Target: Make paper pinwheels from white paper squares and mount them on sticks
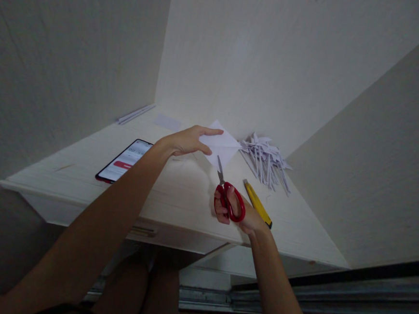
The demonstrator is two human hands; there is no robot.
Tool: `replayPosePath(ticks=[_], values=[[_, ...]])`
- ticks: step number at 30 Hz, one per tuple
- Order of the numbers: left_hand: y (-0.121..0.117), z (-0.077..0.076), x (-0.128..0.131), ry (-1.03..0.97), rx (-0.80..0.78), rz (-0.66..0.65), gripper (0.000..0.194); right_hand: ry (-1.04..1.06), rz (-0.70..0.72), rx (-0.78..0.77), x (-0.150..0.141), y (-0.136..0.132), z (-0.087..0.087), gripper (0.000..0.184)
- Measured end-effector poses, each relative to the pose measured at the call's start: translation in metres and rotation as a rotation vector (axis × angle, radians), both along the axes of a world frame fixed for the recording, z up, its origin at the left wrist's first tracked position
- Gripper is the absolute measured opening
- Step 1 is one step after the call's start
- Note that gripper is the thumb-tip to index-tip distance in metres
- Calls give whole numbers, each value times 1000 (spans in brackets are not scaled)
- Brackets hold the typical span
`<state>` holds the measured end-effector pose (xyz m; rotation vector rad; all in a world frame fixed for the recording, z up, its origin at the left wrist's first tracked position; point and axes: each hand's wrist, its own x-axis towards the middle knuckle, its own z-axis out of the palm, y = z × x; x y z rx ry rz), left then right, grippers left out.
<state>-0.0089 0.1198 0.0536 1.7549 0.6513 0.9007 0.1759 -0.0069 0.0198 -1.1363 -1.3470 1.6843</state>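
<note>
A square of white paper [225, 146] with fold creases is held up over the table by my left hand [191, 141], its thumb and forefinger lying across the paper's left side. The other fingers of that hand are hidden behind the sheet. Red-handled scissors [233, 202] are gripped in my right hand [246, 215], with fingers through the loops. Their blades point away from me, and the tips overlap the paper's lower edge in view; I cannot tell whether they touch it. Just right of the scissors lies a yellow box cutter [257, 203].
Many white paper pinwheels on rolled sticks [265, 159] are heaped at the back right. A phone [124, 161] showing a timer lies left, partly behind my forearm. Rolled paper sticks [136, 114] and a small paper piece [167, 122] rest at the back left. Walls enclose the white table [184, 203].
</note>
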Motion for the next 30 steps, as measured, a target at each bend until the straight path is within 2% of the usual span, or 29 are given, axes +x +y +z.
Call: replayPosePath(ticks=[9,17,30], values=[[1,0,1,-57,-48,-10,74,24,51,40,2,7,-7,39],[2,-1,-1,-59,-57,-17,73,-11,41,107,-1,6,-4,41],[6,-5,-1,-99,-60,17,71,-38,7,120,0,9,-7,40]])
